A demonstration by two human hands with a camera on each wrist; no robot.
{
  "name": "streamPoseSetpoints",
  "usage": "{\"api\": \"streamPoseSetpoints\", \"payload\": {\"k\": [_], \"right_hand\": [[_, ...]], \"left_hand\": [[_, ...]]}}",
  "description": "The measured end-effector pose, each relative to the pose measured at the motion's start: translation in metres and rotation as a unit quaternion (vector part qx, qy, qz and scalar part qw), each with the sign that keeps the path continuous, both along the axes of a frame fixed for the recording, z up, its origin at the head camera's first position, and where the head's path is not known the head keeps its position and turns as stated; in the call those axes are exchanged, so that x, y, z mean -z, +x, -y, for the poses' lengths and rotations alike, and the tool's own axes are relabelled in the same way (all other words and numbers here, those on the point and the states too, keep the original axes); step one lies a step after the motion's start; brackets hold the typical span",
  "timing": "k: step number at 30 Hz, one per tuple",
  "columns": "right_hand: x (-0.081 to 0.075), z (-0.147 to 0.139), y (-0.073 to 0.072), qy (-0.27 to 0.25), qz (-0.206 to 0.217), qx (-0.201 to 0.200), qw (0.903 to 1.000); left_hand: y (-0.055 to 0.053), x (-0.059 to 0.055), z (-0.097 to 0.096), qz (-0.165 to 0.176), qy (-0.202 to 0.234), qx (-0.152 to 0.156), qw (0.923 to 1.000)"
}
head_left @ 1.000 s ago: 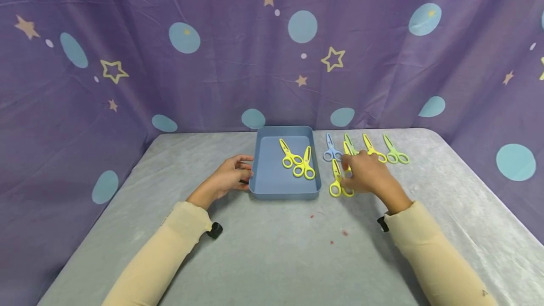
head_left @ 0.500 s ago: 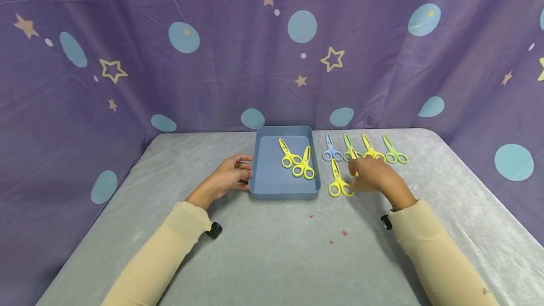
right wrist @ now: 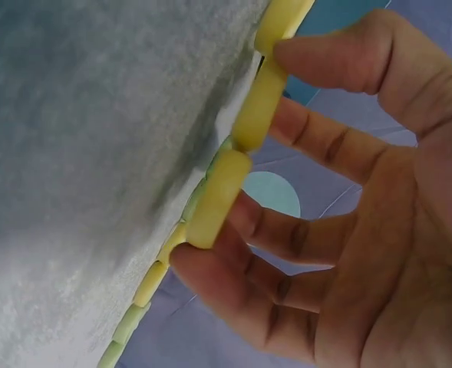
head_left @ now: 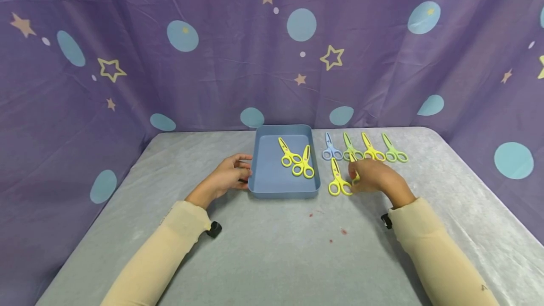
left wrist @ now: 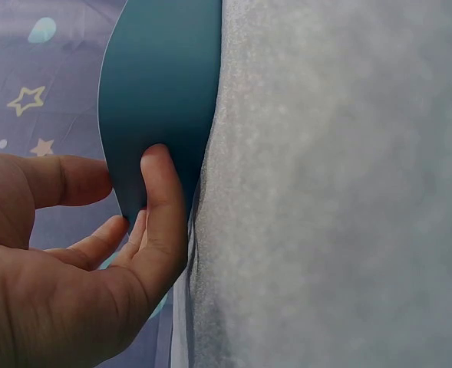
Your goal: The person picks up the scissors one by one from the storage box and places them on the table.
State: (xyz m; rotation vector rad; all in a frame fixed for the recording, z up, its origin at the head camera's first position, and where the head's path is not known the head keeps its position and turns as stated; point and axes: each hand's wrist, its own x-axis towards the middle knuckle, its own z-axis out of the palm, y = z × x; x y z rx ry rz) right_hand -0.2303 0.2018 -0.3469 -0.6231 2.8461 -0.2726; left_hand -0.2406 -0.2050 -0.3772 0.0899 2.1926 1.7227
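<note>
In the head view, a blue tray (head_left: 284,194) holds two yellow scissors, one pair (head_left: 290,156) slightly overlapping the other (head_left: 303,168). My left hand (head_left: 227,176) rests its loosely bent fingertips against the tray's left outer wall (left wrist: 160,84). To the right of the tray, my right hand (head_left: 374,176) grips yellow scissors (right wrist: 218,199) by the handle loops, thumb at one end and little finger at the other. Its palm hides most of them from the head view. Close on their left lie more yellow scissors (head_left: 335,174), loops toward me.
Behind my right hand a row of scissors lies on the grey table cover (head_left: 272,254): blue (head_left: 329,148), green (head_left: 348,143), yellow (head_left: 369,148) and green (head_left: 393,150). A purple curtain (head_left: 229,60) hangs beyond the table's far edge.
My right hand has shifted slightly right with the yellow scissors, away from the pair beside them, then stayed nearly still. My left hand and the tray keep their places.
</note>
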Motion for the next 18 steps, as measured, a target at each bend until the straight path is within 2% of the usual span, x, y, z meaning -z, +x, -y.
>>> {"api": "streamPoseSetpoints", "payload": {"k": [7, 18], "right_hand": [[-0.0008, -0.0011, 0.0009, 0.004, 0.030, -0.007, 0.9995], [0.0048, 0.0015, -0.0017, 0.000, 0.084, 0.042, 0.9955]], "left_hand": [[0.0001, -0.0004, -0.0004, -0.001, -0.001, 0.000, 1.0000], [0.0000, 0.0003, -0.0010, 0.003, -0.001, -0.005, 1.0000]]}}
